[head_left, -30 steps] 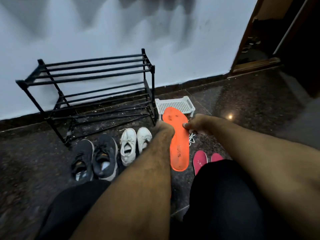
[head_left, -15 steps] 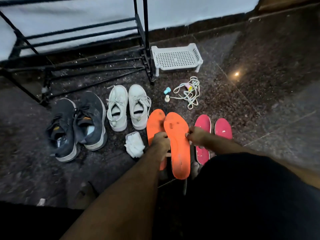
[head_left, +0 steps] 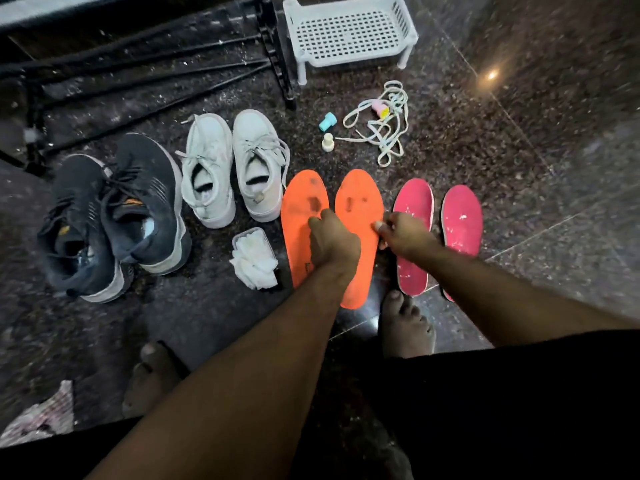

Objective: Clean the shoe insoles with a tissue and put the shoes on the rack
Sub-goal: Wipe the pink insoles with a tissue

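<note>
Both hands hold the right-hand orange insole [head_left: 360, 216] flat on the dark floor [head_left: 519, 202], the left hand [head_left: 334, 239] curled over its inner edge, the right hand [head_left: 403, 233] pinching its outer edge. Half a second earlier its toe lay lower than its twin's; now it sits level beside the other orange insole [head_left: 301, 216]. Pink insoles [head_left: 440, 220] lie at three o'clock, tissues [head_left: 254, 259] and white shoes [head_left: 232, 168] at nine. Open floor stretches toward two o'clock, beyond the laces [head_left: 384, 123]; the rack [head_left: 273, 50] stands at eleven.

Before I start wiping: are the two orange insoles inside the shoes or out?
Out. Both orange insoles lie flat on the floor, between the white shoes and the pink insoles.
</note>
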Available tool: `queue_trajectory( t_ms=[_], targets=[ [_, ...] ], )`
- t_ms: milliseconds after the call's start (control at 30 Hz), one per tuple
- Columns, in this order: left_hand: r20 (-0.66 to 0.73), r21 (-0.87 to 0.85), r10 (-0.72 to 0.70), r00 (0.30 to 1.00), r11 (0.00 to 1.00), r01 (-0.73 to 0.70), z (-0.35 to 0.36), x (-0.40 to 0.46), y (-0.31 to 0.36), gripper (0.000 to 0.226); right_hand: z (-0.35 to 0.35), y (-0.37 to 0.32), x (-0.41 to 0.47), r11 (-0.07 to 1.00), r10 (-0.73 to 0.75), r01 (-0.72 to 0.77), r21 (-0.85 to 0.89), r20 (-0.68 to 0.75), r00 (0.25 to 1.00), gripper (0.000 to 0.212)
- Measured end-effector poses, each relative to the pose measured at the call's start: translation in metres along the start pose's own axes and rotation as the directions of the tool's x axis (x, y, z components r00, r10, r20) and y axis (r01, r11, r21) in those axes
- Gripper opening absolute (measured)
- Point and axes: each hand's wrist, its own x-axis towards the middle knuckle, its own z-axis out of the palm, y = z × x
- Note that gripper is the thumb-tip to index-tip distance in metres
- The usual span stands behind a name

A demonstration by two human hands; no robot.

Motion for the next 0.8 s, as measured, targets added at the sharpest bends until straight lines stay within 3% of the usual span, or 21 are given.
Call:
queue_trajectory(
  t_ms=[133,300,367,500,800],
  targets=[
    [0.026,0.008,0.145,0.989,0.989,-0.145,0.022,0.001,0.006,0.028,0.000,0.007,-0.014,0.998,0.010,-0.022,-0.062,-0.186,0.983,0.025],
    [0.079,0.020,0.202,0.976,0.979,-0.204,0.061,-0.007,0.010,0.030,0.000,0.046,-0.029,0.988,0.146,-0.117,0.096,-0.405,0.902,0.023],
    [0.081,0.005,0.209,0.975,0.978,-0.210,0.076,-0.013,0.017,0.028,0.001,0.061,-0.034,0.970,0.230,-0.174,0.170,-0.409,0.883,0.025],
    [0.112,-0.076,0.093,0.989,0.994,-0.084,0.093,-0.020,0.033,0.026,0.003,0.076,-0.040,0.933,0.341,-0.284,0.223,-0.286,0.896,0.029],
    [-0.010,-0.378,-0.015,1.000,0.926,0.010,0.076,-0.039,0.041,0.031,-0.011,0.049,-0.046,0.933,0.330,-0.252,0.256,-0.336,0.882,0.017]
  ],
)
